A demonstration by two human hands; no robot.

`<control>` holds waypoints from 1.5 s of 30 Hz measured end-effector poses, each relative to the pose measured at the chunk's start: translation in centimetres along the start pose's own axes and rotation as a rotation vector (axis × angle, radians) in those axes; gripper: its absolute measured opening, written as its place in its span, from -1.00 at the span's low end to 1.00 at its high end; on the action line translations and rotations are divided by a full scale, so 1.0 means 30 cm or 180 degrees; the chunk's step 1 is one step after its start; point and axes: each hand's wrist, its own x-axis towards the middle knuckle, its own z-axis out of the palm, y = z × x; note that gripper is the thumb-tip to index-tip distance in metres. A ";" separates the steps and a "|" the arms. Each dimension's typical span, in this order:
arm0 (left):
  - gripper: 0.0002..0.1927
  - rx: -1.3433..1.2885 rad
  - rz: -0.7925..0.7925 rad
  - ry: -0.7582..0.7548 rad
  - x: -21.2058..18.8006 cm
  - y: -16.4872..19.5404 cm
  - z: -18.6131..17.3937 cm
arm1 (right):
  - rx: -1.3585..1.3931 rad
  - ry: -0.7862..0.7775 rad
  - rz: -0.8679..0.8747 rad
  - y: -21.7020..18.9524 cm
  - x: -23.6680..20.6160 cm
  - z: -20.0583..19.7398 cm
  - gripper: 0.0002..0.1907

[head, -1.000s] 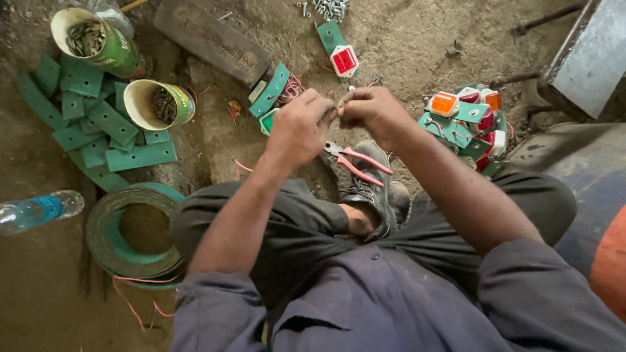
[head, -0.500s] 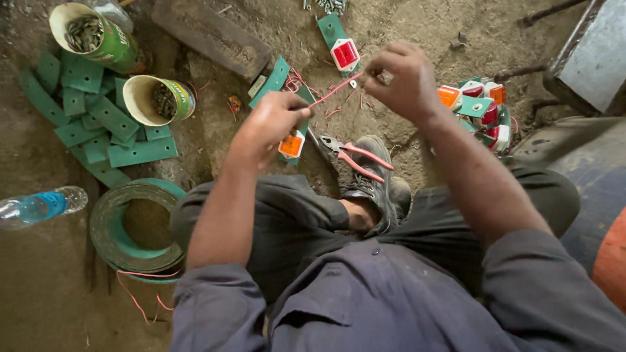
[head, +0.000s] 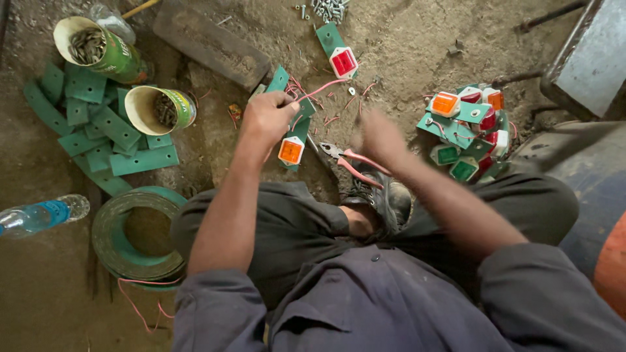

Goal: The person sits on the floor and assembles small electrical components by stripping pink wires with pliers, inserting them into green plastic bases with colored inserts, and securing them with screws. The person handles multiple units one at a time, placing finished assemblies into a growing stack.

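My left hand (head: 268,118) is closed on a green plate that carries an orange square lamp (head: 291,150), and a thin red wire (head: 324,87) runs out from the fingers to the upper right. My right hand (head: 380,135) is blurred with motion. It hovers just above the red-handled pliers (head: 352,164) lying on the dirt by my shoe, and whether it holds anything is unclear. Another green plate with a red lamp (head: 343,62) lies on the ground farther away.
A heap of finished green plates with orange, red and green lamps (head: 466,133) lies at right. Two cans of small parts (head: 160,109) (head: 94,47), loose green strips (head: 116,145), a green strip coil (head: 134,234), a water bottle (head: 39,216), screws (head: 329,9), and a grey metal frame (head: 583,55) surround me.
My right hand let go of the red wire and dropped from the upper right down toward the pliers. My left hand stayed on the orange lamp plate, shifting slightly.
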 end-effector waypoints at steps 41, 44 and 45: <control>-0.77 0.0796 0.0937 0.0107 -0.009 -0.023 0.079 | 0.1912 -0.0331 -0.0088 -0.128 -0.087 -0.056 -0.60; -0.80 0.0397 0.1008 0.0222 0.008 -0.046 0.079 | 0.2268 -0.0464 0.0324 -0.140 -0.066 -0.039 -0.63; -0.81 0.0477 0.1268 0.0266 0.012 -0.050 0.080 | 0.2474 -0.0550 0.0509 -0.149 -0.052 -0.037 -0.59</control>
